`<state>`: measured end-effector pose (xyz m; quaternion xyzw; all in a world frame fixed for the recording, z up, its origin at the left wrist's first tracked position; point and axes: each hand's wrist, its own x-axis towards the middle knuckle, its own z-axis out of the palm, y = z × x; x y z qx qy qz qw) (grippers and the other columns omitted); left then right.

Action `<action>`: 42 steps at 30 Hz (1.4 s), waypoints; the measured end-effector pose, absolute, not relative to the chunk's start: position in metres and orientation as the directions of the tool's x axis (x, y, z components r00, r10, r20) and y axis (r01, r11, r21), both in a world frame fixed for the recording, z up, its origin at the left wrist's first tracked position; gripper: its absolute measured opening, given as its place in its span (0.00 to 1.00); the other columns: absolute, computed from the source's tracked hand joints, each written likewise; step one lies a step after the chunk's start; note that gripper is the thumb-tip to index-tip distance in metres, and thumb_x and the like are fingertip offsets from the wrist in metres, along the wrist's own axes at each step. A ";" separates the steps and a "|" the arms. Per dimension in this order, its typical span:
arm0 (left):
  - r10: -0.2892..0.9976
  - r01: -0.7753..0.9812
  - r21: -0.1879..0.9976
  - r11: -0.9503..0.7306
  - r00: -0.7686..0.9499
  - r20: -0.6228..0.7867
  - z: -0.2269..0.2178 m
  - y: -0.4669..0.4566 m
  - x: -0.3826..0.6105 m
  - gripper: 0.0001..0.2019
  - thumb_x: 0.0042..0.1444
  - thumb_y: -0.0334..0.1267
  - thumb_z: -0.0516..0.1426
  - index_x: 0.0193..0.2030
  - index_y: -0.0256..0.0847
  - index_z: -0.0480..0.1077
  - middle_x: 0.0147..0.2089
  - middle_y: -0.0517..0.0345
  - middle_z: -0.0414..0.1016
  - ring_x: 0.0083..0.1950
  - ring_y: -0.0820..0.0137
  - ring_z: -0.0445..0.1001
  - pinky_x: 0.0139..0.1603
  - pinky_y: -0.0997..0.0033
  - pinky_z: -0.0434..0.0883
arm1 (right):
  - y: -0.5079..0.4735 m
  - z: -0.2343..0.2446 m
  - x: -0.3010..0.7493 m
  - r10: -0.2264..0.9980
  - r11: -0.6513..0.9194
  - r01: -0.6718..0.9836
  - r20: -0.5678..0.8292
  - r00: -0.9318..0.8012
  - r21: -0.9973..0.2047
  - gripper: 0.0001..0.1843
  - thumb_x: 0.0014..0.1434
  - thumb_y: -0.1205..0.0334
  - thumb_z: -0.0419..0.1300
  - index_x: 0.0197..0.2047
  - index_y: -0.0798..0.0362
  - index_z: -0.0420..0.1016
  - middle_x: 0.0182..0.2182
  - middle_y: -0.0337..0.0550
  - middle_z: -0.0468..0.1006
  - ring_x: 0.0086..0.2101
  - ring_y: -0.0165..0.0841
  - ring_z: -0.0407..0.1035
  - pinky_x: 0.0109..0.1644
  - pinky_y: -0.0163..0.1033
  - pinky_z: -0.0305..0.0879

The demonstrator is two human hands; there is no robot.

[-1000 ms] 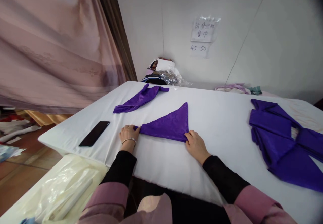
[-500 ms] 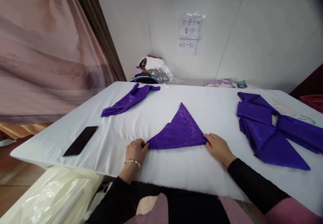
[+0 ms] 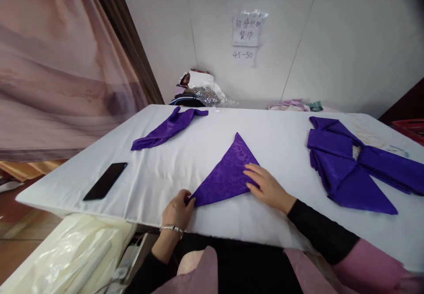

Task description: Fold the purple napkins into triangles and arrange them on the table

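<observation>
A purple napkin folded into a triangle [image 3: 228, 175] lies on the white table [image 3: 291, 144] in front of me. My left hand [image 3: 177, 212], with a silver bracelet on the wrist, pinches the triangle's left corner near the table's front edge. My right hand [image 3: 266, 188] lies flat with fingers stretched out on the triangle's right corner, pressing the cloth down.
A black phone [image 3: 105, 186] lies at the table's left. A loosely twisted purple napkin [image 3: 167, 128] sits at the back left. A heap of purple napkins [image 3: 351, 166] covers the right. Bags and cloths [image 3: 198, 92] are piled against the wall. A plastic-wrapped bundle [image 3: 66, 258] lies lower left.
My right hand has slid inward from the right corner onto the cloth, laying flat. The triangle has turned slightly and its right corner has moved left. The left hand holds its corner still.
</observation>
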<state>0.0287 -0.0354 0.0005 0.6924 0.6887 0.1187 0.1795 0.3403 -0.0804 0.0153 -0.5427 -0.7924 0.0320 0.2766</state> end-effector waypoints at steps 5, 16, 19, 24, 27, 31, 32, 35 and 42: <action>0.997 0.905 0.424 -0.013 0.045 -0.066 -0.002 -0.034 0.029 0.11 0.55 0.43 0.54 0.44 0.47 0.70 0.37 0.60 0.78 0.38 0.67 0.75 0.35 0.72 0.66 | -0.053 0.013 0.313 0.880 0.461 0.794 0.088 -0.467 -0.397 0.32 0.62 0.44 0.48 0.65 0.50 0.55 0.66 0.50 0.50 0.65 0.42 0.40 0.65 0.55 0.41; 0.981 0.860 0.472 -0.191 0.162 0.103 -0.019 -0.035 0.020 0.12 0.56 0.47 0.50 0.36 0.48 0.73 0.38 0.61 0.78 0.40 0.66 0.75 0.42 0.70 0.68 | -0.001 0.018 0.360 0.918 0.348 0.877 -0.072 -0.391 -0.330 0.37 0.62 0.38 0.43 0.67 0.52 0.50 0.67 0.50 0.45 0.65 0.42 0.38 0.66 0.50 0.38; 0.979 0.859 0.469 -0.203 0.177 0.098 -0.018 -0.035 0.020 0.13 0.56 0.47 0.49 0.35 0.48 0.72 0.37 0.60 0.78 0.40 0.66 0.74 0.41 0.70 0.68 | 0.023 0.015 0.361 0.926 0.328 0.902 -0.094 -0.366 -0.281 0.39 0.62 0.40 0.44 0.67 0.55 0.48 0.67 0.52 0.44 0.65 0.43 0.38 0.66 0.50 0.38; 0.973 0.852 0.470 -0.231 0.200 0.116 -0.021 -0.034 0.017 0.12 0.56 0.46 0.50 0.34 0.47 0.72 0.36 0.60 0.77 0.39 0.67 0.75 0.41 0.70 0.68 | 0.062 -0.002 0.366 0.944 0.283 0.930 -0.104 -0.313 -0.232 0.39 0.61 0.40 0.44 0.68 0.56 0.47 0.67 0.53 0.44 0.65 0.43 0.38 0.65 0.50 0.38; 0.966 0.840 0.476 -0.260 0.223 0.134 -0.025 -0.033 0.013 0.12 0.56 0.46 0.50 0.34 0.47 0.72 0.35 0.60 0.77 0.38 0.67 0.75 0.40 0.69 0.68 | 0.076 -0.011 0.370 0.955 0.256 0.940 -0.095 -0.282 -0.225 0.40 0.61 0.39 0.42 0.68 0.55 0.47 0.67 0.51 0.43 0.65 0.43 0.37 0.65 0.51 0.37; 0.962 0.830 0.486 -0.274 0.231 0.149 -0.026 -0.033 0.011 0.12 0.55 0.47 0.50 0.33 0.47 0.72 0.35 0.59 0.77 0.37 0.67 0.75 0.39 0.69 0.69 | 0.086 -0.016 0.376 0.956 0.269 0.938 -0.056 -0.288 -0.220 0.39 0.62 0.38 0.39 0.67 0.56 0.48 0.67 0.51 0.43 0.65 0.42 0.36 0.65 0.52 0.35; 0.962 0.829 0.489 -0.272 0.226 0.152 -0.025 -0.033 0.012 0.12 0.55 0.47 0.50 0.33 0.48 0.72 0.34 0.59 0.77 0.37 0.66 0.75 0.38 0.69 0.69 | 0.087 -0.017 0.377 0.956 0.272 0.937 -0.052 -0.289 -0.220 0.39 0.62 0.38 0.39 0.67 0.56 0.48 0.67 0.51 0.43 0.65 0.42 0.36 0.65 0.52 0.35; 0.967 0.831 0.495 -0.254 0.209 0.146 -0.022 -0.033 0.013 0.11 0.54 0.47 0.50 0.32 0.48 0.72 0.34 0.59 0.77 0.37 0.66 0.75 0.38 0.68 0.69 | 0.092 -0.016 0.379 0.957 0.266 0.939 -0.053 -0.284 -0.218 0.39 0.62 0.39 0.39 0.67 0.56 0.48 0.67 0.51 0.44 0.65 0.41 0.36 0.65 0.52 0.34; 0.966 0.832 0.491 -0.257 0.203 0.161 -0.026 -0.035 0.012 0.13 0.55 0.50 0.49 0.32 0.50 0.72 0.34 0.59 0.77 0.37 0.64 0.75 0.38 0.67 0.70 | 0.103 -0.011 0.384 0.962 0.237 0.948 -0.081 -0.259 -0.213 0.36 0.63 0.40 0.39 0.68 0.52 0.48 0.67 0.49 0.44 0.65 0.41 0.37 0.65 0.53 0.34</action>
